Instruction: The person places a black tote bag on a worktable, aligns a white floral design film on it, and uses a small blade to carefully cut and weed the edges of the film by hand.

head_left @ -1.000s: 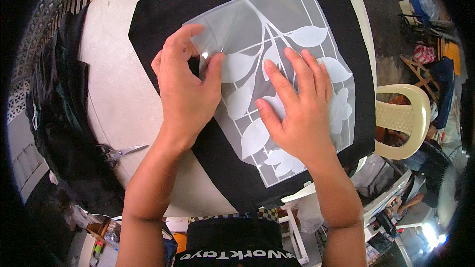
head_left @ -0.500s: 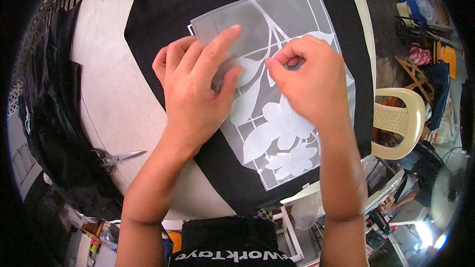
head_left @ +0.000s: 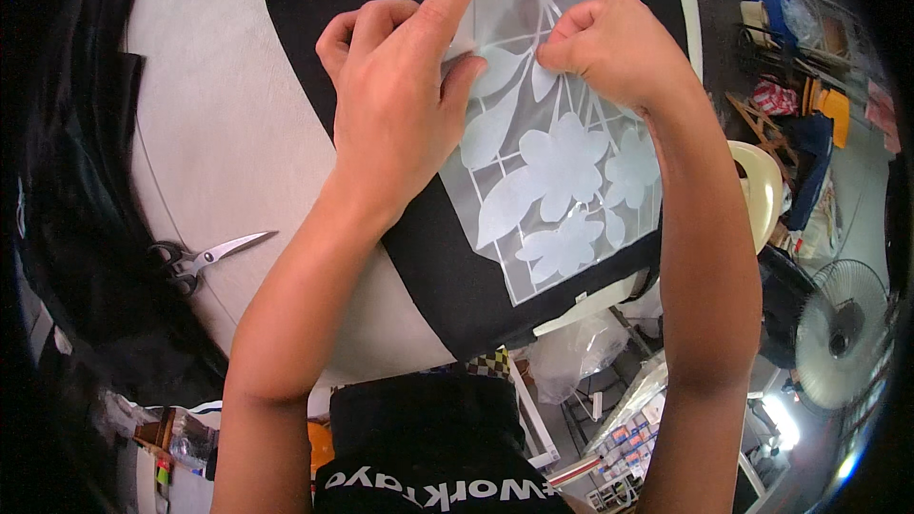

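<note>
A translucent film sheet (head_left: 509,9) lies over black fabric (head_left: 419,281), with a white cut-out design of flowers (head_left: 562,167), leaves and thin stems and a white grid frame. My left hand (head_left: 395,100) is over the sheet's upper left, its index finger stretched toward the top edge, its thumb apart and its other fingers bent. Above the stems, my right hand (head_left: 614,49) has thumb and fingers pinched together against the sheet. Whatever lies between those fingertips is hidden. The film looks creased near the top, between both hands.
The fabric rests on a pale tabletop (head_left: 209,124). Scissors (head_left: 219,252) lie on the left side, beside a pile of black cloth (head_left: 86,228). A cream plastic chair (head_left: 757,190) stands beyond the right edge, and an electric fan (head_left: 840,338) is at the lower right.
Both hands have moved upward in the view, toward the sheet's top edge. The sheet, fabric and scissors also appear shifted, as the view itself has moved. The right hand stays pinched.
</note>
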The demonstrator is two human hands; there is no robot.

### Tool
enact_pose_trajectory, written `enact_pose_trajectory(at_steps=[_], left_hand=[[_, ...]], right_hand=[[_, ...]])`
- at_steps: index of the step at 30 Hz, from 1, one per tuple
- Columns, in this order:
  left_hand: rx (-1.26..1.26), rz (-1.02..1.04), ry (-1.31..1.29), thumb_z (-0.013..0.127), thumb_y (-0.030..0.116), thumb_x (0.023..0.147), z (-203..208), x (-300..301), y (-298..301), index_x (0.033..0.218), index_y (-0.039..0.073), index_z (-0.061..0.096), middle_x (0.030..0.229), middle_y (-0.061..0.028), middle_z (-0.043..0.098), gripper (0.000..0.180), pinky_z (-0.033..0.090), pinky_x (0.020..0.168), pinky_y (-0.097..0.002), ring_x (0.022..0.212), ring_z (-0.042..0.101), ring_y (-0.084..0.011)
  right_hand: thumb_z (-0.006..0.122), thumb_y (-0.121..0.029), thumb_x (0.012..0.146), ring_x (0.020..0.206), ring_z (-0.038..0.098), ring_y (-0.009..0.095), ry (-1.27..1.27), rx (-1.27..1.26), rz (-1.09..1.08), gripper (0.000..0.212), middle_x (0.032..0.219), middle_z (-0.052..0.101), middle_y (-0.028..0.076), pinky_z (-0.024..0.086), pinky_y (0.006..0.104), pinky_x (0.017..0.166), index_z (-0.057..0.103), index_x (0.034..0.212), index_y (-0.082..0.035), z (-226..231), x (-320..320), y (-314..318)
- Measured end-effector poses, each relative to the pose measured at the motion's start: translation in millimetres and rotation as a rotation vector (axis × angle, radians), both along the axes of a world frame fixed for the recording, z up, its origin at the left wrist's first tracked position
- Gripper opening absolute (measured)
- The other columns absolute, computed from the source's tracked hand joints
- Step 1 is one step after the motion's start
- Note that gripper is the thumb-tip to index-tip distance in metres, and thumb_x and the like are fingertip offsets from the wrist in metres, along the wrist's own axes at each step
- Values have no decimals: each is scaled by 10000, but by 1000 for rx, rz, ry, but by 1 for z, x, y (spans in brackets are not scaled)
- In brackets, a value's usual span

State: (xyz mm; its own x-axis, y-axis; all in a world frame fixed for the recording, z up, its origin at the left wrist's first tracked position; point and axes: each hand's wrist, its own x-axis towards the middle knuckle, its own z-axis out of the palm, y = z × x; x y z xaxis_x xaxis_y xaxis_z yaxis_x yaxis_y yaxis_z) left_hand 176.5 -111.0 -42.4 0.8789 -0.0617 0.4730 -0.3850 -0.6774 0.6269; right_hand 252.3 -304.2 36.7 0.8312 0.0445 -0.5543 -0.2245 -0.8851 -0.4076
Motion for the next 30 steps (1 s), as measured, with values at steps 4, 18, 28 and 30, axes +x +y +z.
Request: enact_pose_trajectory(at_steps=[4, 18, 28, 30], left_hand=[[-316, -27, -5, 886, 52, 787, 0, 1, -3, 1496, 137, 531, 1040, -18, 714, 798, 512, 827, -297, 884, 634, -128], [-511, -64, 711, 713, 194, 892, 32, 12, -6, 1108, -73, 702, 928, -223, 752, 345, 558, 774, -359, 806, 738, -274], [-582, -140, 876, 645, 148, 1027, 47, 9, -3, 1217, -26, 673, 1096, -123, 756, 259, 575, 868, -316, 951, 726, -172], [-474, -206, 778, 682, 127, 992, 50, 3, -6, 1214, -17, 674, 1118, -131, 752, 264, 577, 874, -322, 960, 728, -183]], right_hand=[[857, -245, 711, 654, 660, 168, 6, -11, 0, 243, 712, 717, 94, 535, 331, 655, 771, 781, -30, -6, 0, -9], [844, -219, 744, 678, 630, 173, -11, 39, 0, 223, 735, 701, 79, 510, 332, 685, 754, 800, -23, -4, -5, -8], [841, -225, 771, 681, 604, 154, -62, 88, 18, 215, 735, 695, 64, 483, 309, 693, 763, 800, -27, 0, -12, -15], [822, -227, 802, 709, 629, 160, -102, 145, 43, 215, 768, 708, 70, 501, 308, 709, 768, 849, -24, -3, -14, -21]])
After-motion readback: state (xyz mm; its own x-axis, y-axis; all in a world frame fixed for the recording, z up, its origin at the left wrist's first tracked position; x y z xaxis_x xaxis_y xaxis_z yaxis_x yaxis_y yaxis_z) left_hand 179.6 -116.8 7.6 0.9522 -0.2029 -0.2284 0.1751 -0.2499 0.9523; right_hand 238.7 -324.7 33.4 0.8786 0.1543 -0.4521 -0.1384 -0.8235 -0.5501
